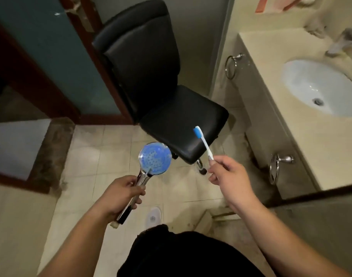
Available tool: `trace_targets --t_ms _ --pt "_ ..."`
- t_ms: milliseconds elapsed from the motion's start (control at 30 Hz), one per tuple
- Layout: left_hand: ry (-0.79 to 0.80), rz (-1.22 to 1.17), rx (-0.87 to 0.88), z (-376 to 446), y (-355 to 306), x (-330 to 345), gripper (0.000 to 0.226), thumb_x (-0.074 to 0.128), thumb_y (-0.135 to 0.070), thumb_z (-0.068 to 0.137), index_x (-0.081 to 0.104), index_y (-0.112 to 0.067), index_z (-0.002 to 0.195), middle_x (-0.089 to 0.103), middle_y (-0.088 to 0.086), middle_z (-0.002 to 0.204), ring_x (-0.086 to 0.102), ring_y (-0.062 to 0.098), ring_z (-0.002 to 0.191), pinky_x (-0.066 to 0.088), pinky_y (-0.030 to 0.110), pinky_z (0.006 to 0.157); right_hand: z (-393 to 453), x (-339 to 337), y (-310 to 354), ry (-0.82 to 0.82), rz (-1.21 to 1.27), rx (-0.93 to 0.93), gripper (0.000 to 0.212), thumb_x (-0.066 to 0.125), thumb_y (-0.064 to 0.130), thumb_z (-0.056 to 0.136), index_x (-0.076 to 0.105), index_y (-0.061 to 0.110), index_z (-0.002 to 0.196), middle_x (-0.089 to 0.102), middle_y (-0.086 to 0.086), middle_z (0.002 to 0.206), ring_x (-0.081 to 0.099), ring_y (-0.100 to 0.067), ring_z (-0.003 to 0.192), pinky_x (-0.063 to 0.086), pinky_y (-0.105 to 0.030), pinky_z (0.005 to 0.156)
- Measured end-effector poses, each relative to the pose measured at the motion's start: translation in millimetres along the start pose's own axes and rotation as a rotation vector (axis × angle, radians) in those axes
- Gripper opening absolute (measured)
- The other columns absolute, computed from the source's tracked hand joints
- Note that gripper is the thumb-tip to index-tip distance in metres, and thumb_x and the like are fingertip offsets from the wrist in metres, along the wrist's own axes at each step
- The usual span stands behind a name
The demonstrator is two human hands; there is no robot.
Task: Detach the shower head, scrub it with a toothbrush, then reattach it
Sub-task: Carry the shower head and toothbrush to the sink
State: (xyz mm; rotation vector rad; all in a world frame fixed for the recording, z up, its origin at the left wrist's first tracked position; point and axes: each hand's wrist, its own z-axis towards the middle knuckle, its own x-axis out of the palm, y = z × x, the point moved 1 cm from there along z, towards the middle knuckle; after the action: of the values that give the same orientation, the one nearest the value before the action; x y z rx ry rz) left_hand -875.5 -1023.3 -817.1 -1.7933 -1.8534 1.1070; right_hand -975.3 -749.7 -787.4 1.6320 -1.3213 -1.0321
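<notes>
– Holding the shower head [155,158] face-up, left of the chair [183,124]?
– Yes: left hand [121,194] clenches its handle, exposing nozzles; right hand [227,172] pinches the toothbrush [203,142], bristles raised before the chair, apart.

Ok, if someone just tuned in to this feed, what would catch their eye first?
Probably the shower head with its bright blue face, held by its chrome handle in the left hand low in the middle. Next, the blue-bristled toothbrush raised in the right hand, not touching it. Behind both stands a black chair, and a white sink is at right.
</notes>
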Motion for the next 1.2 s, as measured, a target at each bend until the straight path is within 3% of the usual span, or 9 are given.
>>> trace_targets --t_ms 200,433,633,900,1100,1200 --pt "0.216 0.248 0.171 97 -126 -41 0.008 0.062 -0.001 0.097 0.065 -0.008 0.096 0.067 0.013 0.083 0.061 0.017 0.056 0.048 0.028 0.05 27 37 8 -0.305 0.169 0.143 0.011 0.06 0.013 0.094 0.07 0.007 0.094 0.059 -0.009 0.074 0.051 -0.017 0.061 0.048 -0.031 0.061" --pt "0.471 0.281 0.282 158 -234 15 0.004 0.065 -0.005 0.099 0.066 -0.008 0.1 0.071 0.009 0.08 0.064 0.017 0.058 0.051 0.028 0.052 25 30 -17 -0.517 0.225 0.234 0.01 0.06 0.013 0.094 0.07 0.012 0.09 0.063 -0.007 0.074 0.057 -0.018 0.062 0.053 -0.037 0.065" --pt "0.626 0.384 0.315 190 -275 94 0.004 0.065 -0.003 0.098 0.065 -0.001 0.101 0.068 0.014 0.081 0.062 0.019 0.058 0.05 0.028 0.054 36 -7 -29 -0.722 0.322 0.283 0.012 0.061 0.008 0.092 0.067 0.01 0.082 0.061 -0.007 0.069 0.055 -0.017 0.058 0.049 -0.037 0.063" --pt "0.754 0.525 0.191 231 -291 155 0.009 0.067 0.001 0.094 0.066 -0.001 0.103 0.068 0.016 0.081 0.06 0.021 0.058 0.049 0.03 0.051 112 -81 34 -0.892 0.398 0.154 0.013 0.061 0.013 0.091 0.068 0.016 0.081 0.06 0.0 0.064 0.055 -0.018 0.059 0.049 -0.036 0.062" --pt "0.825 0.596 0.199 269 -330 195 0.01 0.066 -0.001 0.096 0.066 0.001 0.106 0.069 0.013 0.08 0.06 0.02 0.059 0.049 0.031 0.051 143 -117 67 -0.999 0.437 0.103 0.01 0.06 0.019 0.093 0.069 0.017 0.09 0.065 -0.004 0.079 0.059 -0.015 0.064 0.054 -0.035 0.07" --pt "0.887 0.638 0.234 286 -361 224 0.009 0.07 -0.004 0.094 0.067 -0.003 0.102 0.069 0.014 0.08 0.061 0.021 0.059 0.049 0.032 0.052 148 -121 73 -1.088 0.503 0.099 0.01 0.06 0.014 0.093 0.069 0.015 0.088 0.064 -0.005 0.076 0.059 -0.016 0.064 0.054 -0.035 0.069"
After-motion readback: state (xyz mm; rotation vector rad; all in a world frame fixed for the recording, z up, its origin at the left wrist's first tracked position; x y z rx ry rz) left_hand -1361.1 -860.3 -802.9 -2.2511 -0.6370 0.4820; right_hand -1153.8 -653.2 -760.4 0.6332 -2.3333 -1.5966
